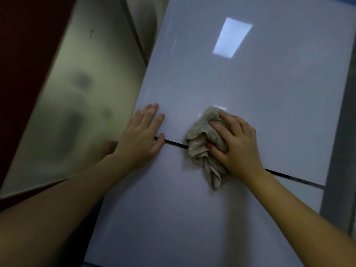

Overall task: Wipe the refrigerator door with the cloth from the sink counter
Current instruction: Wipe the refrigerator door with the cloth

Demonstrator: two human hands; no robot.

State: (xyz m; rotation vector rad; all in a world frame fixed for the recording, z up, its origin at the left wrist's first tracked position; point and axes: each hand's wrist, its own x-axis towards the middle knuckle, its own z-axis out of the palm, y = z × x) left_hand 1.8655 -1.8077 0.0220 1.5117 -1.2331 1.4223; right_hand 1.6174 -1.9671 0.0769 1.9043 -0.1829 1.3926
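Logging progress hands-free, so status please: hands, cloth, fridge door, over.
Right hand grips cloth, pressing it on refrigerator door across the dark seam. Left hand flat on door, fingers straight. Nothing blocking the door in view.

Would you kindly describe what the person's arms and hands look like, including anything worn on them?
The left hand and right hand are bare: no gloves, rings, watch or bracelet show. The left forearm and right forearm are uncovered too, with no sleeve in view.

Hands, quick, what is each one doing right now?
Left hand: open, flat against the glossy white refrigerator door.
Right hand: gripping the crumpled beige terry cloth.
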